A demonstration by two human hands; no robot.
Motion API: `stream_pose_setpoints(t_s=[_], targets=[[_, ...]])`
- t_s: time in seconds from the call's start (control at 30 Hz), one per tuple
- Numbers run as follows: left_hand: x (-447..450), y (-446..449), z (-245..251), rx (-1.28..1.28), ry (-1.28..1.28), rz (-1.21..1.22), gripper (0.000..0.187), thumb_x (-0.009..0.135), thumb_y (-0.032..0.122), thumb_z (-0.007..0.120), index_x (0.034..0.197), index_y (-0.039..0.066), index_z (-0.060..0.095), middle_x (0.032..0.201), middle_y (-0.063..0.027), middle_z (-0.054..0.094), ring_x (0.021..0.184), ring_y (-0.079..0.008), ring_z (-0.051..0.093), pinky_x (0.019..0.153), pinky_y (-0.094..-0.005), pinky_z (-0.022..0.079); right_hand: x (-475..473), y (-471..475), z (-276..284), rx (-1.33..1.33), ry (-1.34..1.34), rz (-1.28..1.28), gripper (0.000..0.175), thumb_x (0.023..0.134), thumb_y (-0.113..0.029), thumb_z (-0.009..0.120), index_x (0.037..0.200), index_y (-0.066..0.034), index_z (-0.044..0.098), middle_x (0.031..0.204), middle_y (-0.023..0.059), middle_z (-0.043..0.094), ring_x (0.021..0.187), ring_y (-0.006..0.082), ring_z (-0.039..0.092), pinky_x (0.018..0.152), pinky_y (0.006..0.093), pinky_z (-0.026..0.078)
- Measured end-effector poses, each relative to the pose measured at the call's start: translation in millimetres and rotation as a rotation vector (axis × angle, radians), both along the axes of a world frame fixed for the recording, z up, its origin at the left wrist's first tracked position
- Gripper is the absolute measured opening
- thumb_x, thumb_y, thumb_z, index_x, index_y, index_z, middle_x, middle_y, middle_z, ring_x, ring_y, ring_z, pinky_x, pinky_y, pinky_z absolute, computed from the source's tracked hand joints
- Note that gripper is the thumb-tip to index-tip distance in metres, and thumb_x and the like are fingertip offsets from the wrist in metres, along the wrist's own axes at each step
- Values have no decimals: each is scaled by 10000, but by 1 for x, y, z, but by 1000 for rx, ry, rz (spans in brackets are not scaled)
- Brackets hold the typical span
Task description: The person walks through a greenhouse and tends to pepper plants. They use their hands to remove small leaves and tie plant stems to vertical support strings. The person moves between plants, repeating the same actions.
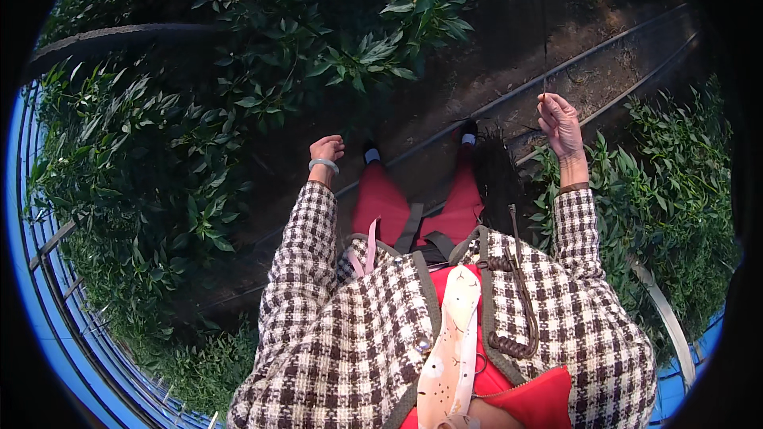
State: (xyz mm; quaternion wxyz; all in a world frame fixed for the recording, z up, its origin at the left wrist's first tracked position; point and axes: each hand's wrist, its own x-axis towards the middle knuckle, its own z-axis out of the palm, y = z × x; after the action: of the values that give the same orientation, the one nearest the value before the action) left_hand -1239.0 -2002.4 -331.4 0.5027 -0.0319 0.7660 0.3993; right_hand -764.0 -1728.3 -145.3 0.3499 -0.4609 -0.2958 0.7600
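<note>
My right hand (pixel 559 122) is raised to the right, with thumb and fingertips pinched on a thin dark string (pixel 545 62) that runs upward in the picture. My left hand (pixel 327 148), with a pale bangle (pixel 323 165) at its wrist, is held in front of me to the left, its fingers curled; whether anything lies inside them cannot be seen. Leafy green plants (pixel 363 62) grow beyond my left hand. A dark, stringy bundle (pixel 498 179) hangs beside my leg, below and left of my right hand; what it hangs from is hidden.
Two long pipe-like lines (pixel 518 90) run diagonally over the bare soil (pixel 453 80) by my feet. Dense plants (pixel 667 190) stand at the right and more (pixel 149 190) at the left. Curved bands (pixel 661 304) rise at both sides, with blue sheeting behind dark bars at the left rim.
</note>
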Motion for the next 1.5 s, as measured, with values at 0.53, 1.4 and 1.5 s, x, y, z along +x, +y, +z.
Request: stream_pose_setpoints(t_s=[0.53, 1.4, 1.5], targets=[[30, 55, -96, 106, 514, -1436, 255, 936, 89, 578, 1139, 76, 732, 1114, -166, 723, 1073, -341, 677, 937, -389, 530, -50, -175, 19, 107, -244, -343, 206, 948, -198, 720, 1035, -14, 745, 797, -47, 671, 545, -16, 394, 471, 164, 274], [95, 115, -22, 196, -95, -1764, 222, 861, -25, 695, 1074, -5, 755, 973, -55, 763, 853, -124, 684, 785, -242, 534, -22, -182, 11, -133, -94, -276, 151, 872, -117, 786, 982, -21, 746, 792, -40, 678, 569, -10, 449, 476, 176, 316], [117, 114, -15, 246, -85, -1757, 221, 866, -43, 689, 1081, -36, 741, 989, -76, 752, 868, -142, 691, 792, -250, 541, -28, -191, 7, -95, -174, -273, 143, 877, -105, 780, 975, -9, 740, 853, -17, 697, 626, 10, 493, 550, 194, 396]])
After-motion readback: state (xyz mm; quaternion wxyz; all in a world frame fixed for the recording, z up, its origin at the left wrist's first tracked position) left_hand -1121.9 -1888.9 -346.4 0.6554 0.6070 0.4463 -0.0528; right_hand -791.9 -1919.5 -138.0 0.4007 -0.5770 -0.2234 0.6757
